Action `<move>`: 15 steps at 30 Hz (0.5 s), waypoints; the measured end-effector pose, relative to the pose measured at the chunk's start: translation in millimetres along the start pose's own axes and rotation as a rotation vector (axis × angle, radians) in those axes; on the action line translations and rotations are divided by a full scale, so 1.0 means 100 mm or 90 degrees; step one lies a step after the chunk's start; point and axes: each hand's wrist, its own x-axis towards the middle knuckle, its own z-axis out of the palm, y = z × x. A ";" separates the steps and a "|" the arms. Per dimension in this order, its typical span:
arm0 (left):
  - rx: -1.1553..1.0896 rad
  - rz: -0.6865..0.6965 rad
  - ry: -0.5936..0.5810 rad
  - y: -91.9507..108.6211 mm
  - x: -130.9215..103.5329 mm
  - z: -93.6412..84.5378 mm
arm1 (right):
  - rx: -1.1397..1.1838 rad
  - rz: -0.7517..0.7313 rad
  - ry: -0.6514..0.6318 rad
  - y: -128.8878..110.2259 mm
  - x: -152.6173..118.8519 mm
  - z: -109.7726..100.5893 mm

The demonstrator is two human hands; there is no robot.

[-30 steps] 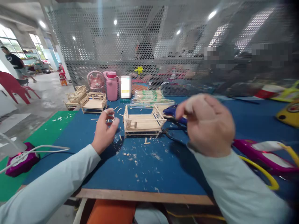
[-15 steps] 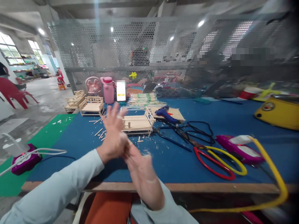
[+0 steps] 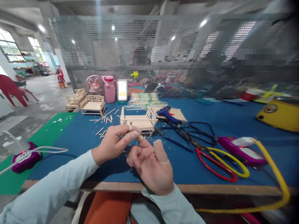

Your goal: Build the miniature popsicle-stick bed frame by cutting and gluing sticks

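My left hand [image 3: 114, 141] pinches the taped tip of my right index finger between its thumb and fingers. My right hand [image 3: 155, 166] is turned palm up, its index finger stretched to the left, its thumb raised apart and its other fingers curled; nothing lies in its palm. Tape wraps several fingertips. Just beyond the hands stands a small wooden bed-like frame [image 3: 140, 121], its front partly hidden by my left hand. Thin loose sticks [image 3: 108, 119] lie left of it. A blue glue gun [image 3: 170, 115] rests on a wooden piece to its right.
Large scissors [image 3: 216, 169] with red and yellow handles, pliers [image 3: 175, 141] and a black cord lie at the right, near a purple power strip [image 3: 243, 151]. Behind are small wooden benches [image 3: 93, 105], a pink bottle [image 3: 109, 90], a lit phone [image 3: 122, 90] and bundled sticks [image 3: 147, 100].
My left hand has come down from its raised, spread pose and closed on my right index finger. My right hand has turned palm up, its fingers curling, and shifted right.
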 end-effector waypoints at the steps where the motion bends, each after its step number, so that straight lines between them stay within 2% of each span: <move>1: -0.065 -0.054 0.018 0.01 0.03 0.00 | 0.003 0.015 -0.026 0.00 -0.03 0.00; 3: -0.200 -0.140 0.164 -0.01 0.10 -0.01 | 0.010 0.026 -0.071 0.02 -0.08 0.01; 5: -0.305 -0.176 0.341 -0.03 0.15 -0.05 | 0.008 0.019 -0.099 0.03 -0.11 0.01; 6: -0.321 -0.180 0.386 -0.03 0.16 -0.06 | 0.005 0.013 -0.103 0.03 -0.12 0.00; 7: -0.331 -0.182 0.384 -0.03 0.14 -0.05 | 0.002 0.009 -0.099 0.03 -0.12 0.00; 8: -0.356 -0.185 0.344 0.00 0.10 -0.02 | 0.002 0.010 -0.092 0.04 -0.12 0.00; 10: -0.430 -0.204 0.174 0.07 -0.04 0.11 | 0.019 0.027 -0.093 0.06 -0.12 -0.01; 12: -0.523 -0.284 -0.016 0.16 -0.21 0.31 | 0.059 0.053 -0.131 0.09 -0.15 -0.04; 14: -0.645 -0.351 -0.113 0.23 -0.36 0.48 | 0.075 0.094 -0.164 0.11 -0.22 -0.10; 15: -0.662 -0.359 -0.155 0.26 -0.40 0.54 | 0.048 0.122 -0.157 0.10 -0.26 -0.15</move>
